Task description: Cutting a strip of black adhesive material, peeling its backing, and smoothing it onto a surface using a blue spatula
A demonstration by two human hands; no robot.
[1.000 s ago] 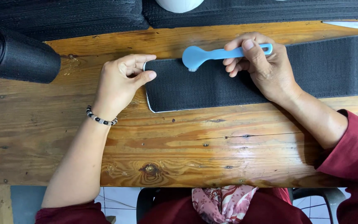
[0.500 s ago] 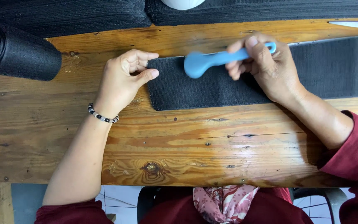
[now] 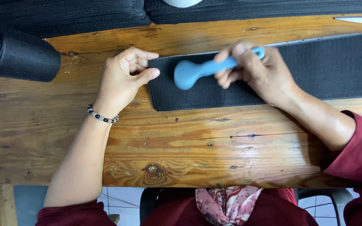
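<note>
Item: black textured fabric strip, lying flat across a wooden plank table. Its left end is square-cut and in view; its right end runs out of frame.

Left hand: rests at the strip's left end, thumb tip and curled fingers pinching or pressing the corner. The exact contact is hidden under the fingers, so whether the edge is gripped or only pinned cannot be told. A beaded bracelet, dark and pale beads, sits on the wrist.

Right hand: fingers closed together around the handle of a light blue plastic tool. The hand and handle are motion-blurred. The tool's rounded head sits over the strip near its left end; whether it touches the fabric cannot be told. The looped handle end shows just past the knuckles; the middle of the handle is covered by the fingers.

Surroundings:
- Roll of black mesh-like fabric, far left, partly cut off by the frame.
- More black fabric laid along the table's far edge, top cropped.
- White rounded object at the top edge, mostly out of view, kind unclear.
- Pale pointed object at upper right, cut off.
- Dark red sleeves and a patterned pink cloth at the bottom.
</note>
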